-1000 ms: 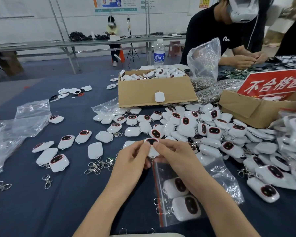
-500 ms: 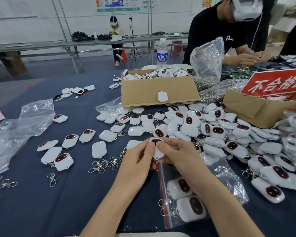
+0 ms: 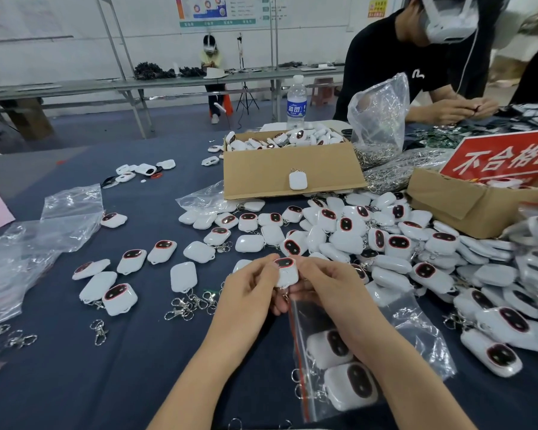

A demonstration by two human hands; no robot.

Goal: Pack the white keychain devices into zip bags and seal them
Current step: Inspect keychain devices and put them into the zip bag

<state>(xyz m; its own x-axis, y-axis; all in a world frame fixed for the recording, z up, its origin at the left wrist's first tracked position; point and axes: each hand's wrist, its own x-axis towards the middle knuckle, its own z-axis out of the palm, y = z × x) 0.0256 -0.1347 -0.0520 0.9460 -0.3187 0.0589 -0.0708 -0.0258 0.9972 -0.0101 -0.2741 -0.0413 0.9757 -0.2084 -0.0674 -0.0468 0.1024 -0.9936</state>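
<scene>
The dark desk [image 3: 137, 367] is crowded. The big heap of white devices [image 3: 385, 243] lies just beside the zip bag [image 3: 311, 324], so a loose one could be pushed off or mixed in. The bag holds two devices, and I cannot tell whether its mouth is open. The left hand [image 3: 249, 293] and right hand [image 3: 333, 290] pinch one device [image 3: 287, 273] above it, fingers clamped on its sides. Its metal clip [image 3: 284, 296] could catch on the bag's edge.
</scene>
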